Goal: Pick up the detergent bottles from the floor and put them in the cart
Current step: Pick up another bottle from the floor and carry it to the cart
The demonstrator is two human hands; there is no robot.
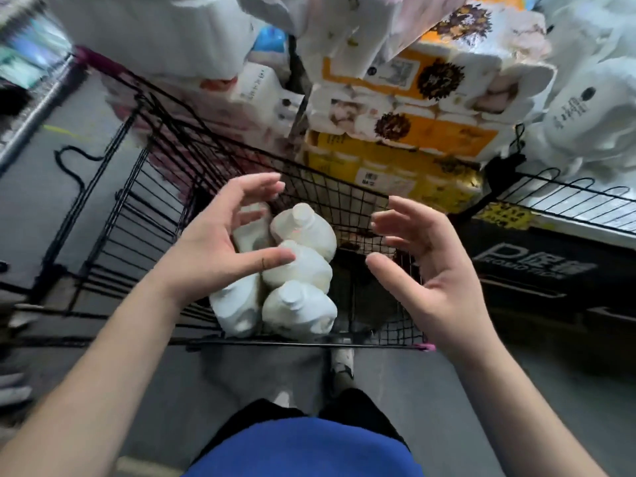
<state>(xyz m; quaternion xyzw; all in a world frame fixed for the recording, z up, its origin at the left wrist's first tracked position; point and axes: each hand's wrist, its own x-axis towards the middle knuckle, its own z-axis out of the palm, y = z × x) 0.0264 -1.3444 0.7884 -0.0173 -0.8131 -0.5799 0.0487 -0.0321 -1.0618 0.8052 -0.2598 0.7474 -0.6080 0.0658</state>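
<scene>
Blue shirt (303, 449) below, both hands over the cart (130, 215)!
Left hand (213, 235) and right hand (433, 266) spread, holding nothing; white detergent bottles (299, 308) piled inside.

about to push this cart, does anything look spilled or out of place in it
Nothing stands out. The white detergent bottles sit bunched together in the cart, caps on where they show, with no spill visible. The left hand and right hand hover open above them, holding nothing.

Your left hand (220, 235) and right hand (430, 270) hover empty, fingers loosely spread, over white detergent bottles (299, 266) lying in the black wire cart (137, 187) at frame centre.
</scene>
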